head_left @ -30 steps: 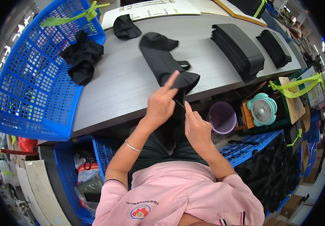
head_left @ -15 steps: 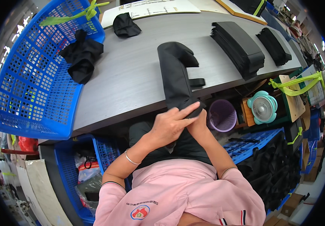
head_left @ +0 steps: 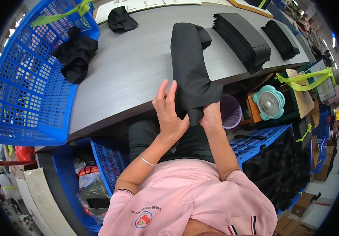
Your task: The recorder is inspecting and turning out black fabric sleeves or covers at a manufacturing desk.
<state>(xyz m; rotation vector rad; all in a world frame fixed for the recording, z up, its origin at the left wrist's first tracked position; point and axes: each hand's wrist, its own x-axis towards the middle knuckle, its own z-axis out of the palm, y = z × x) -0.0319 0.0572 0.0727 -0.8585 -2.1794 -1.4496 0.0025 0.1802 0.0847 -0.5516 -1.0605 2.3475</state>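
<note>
A long piece of black fabric (head_left: 191,67), folded over at its far end, lies across the table's front edge with its near end hanging over my lap. A short black strap-like end (head_left: 194,117) sticks out below it. My right hand (head_left: 210,115) grips the fabric's near right corner beside that end, its fingertips partly hidden under the cloth. My left hand (head_left: 168,114) is at the fabric's left edge, two fingers stretched upward and apart, with the thumb tip close to the strap-like end.
On the grey table (head_left: 134,67) stand a blue basket (head_left: 32,98) with black fabric over its rim, a crumpled black piece (head_left: 121,19) and two black stacks (head_left: 242,41) (head_left: 281,39). Below are a purple bin (head_left: 232,112), a turquoise fan (head_left: 269,102) and a crate of black pieces (head_left: 277,177).
The fabric's near end has unfolded and spread wider. My left hand has come away from the right hand to the fabric's left edge, its fingers opening upward. The view has shifted slightly.
</note>
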